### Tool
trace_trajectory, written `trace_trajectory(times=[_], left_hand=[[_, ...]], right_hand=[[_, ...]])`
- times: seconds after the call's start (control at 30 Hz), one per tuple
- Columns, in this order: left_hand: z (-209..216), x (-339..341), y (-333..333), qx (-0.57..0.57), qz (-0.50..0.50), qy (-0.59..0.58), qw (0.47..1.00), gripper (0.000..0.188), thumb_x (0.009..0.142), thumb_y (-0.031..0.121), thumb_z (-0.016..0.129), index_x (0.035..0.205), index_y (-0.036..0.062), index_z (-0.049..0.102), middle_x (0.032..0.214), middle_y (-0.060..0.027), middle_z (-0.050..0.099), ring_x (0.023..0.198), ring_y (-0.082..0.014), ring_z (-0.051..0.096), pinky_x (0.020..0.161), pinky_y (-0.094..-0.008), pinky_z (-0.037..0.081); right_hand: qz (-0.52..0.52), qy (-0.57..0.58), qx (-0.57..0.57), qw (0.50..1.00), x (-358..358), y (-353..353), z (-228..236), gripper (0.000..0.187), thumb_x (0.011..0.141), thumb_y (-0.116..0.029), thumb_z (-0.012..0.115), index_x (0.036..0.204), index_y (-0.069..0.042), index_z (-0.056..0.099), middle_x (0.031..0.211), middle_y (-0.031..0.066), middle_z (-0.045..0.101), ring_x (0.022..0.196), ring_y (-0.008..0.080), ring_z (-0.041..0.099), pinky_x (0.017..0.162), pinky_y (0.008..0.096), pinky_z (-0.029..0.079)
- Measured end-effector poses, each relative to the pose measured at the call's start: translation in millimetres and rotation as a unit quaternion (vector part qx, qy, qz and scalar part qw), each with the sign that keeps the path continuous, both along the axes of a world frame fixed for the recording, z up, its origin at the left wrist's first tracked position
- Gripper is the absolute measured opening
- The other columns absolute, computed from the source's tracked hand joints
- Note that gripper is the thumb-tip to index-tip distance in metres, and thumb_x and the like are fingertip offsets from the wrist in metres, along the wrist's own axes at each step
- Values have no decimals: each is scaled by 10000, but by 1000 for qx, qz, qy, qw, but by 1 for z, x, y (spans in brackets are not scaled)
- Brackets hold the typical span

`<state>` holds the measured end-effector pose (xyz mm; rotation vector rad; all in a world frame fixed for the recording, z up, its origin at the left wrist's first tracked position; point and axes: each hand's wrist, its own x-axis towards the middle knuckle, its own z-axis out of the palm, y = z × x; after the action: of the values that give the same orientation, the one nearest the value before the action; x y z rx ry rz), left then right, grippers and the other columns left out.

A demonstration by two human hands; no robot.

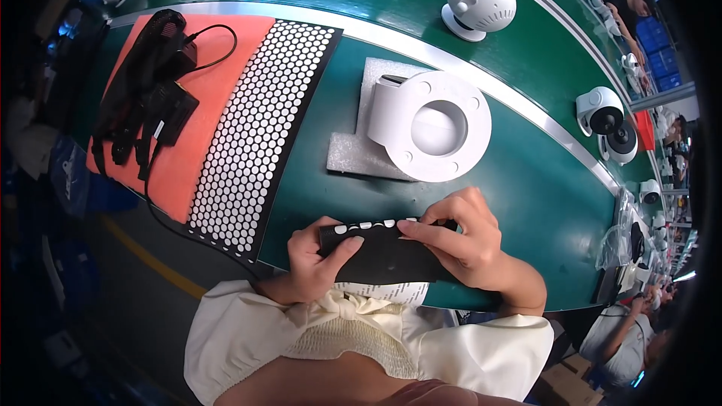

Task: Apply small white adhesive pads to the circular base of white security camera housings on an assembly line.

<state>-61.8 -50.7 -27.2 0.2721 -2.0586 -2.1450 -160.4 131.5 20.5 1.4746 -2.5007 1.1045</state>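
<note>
In the head view, both hands meet over the near edge of the green worktop (526, 203), holding a folded black sheet (387, 259) that carries a row of white round stickers along its upper fold. The left hand (312, 256) has its fingers (342, 249) closed on the sheet's left end, thumb on top. The right hand (470, 240) clamps the right end, its index finger stretched leftward along the top fold, the tip touching the row of white dots (366, 225).

Just beyond the fingers, a white round housing (429, 124) with a central hollow rests on a white foam pad (353, 154). To the left of the fingers and farther out lies a long black sheet of white dot stickers (259, 131), and beside it an orange mat (207, 90) with a black corded tool (147, 86) on top. Well beyond the fingers, across a silver strip, a white ball-shaped device (479, 4) stands on the belt. Far to the right, more such devices (609, 124) sit in a line.
</note>
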Motion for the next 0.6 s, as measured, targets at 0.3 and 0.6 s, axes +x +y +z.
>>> trace_trajectory(times=[0.3, 0.6], left_hand=[[1, 3, -7, -6, -1, -16, 1000, 81, 754, 35, 610, 754, -9, 543, 598, 12, 537, 550, -21, 452, 504, -175, 381], [0, -1, -5, 2, -14, -5, 1000, 97, 754, 42, 614, 736, -1, 529, 565, 24, 507, 517, -13, 417, 473, -172, 359]], right_hand=[[-32, 99, -41, 994, -30, -9, 33, 368, 555, -5, 647, 914, -62, 598, 716, 14, 546, 630, 157, 474, 527, 273, 329], [-97, -110, -140, 979, -79, -47, 36, 287, 740, 80, 518, 1003, -12, 449, 774, 93, 539, 701, 165, 551, 649, 251, 441]])
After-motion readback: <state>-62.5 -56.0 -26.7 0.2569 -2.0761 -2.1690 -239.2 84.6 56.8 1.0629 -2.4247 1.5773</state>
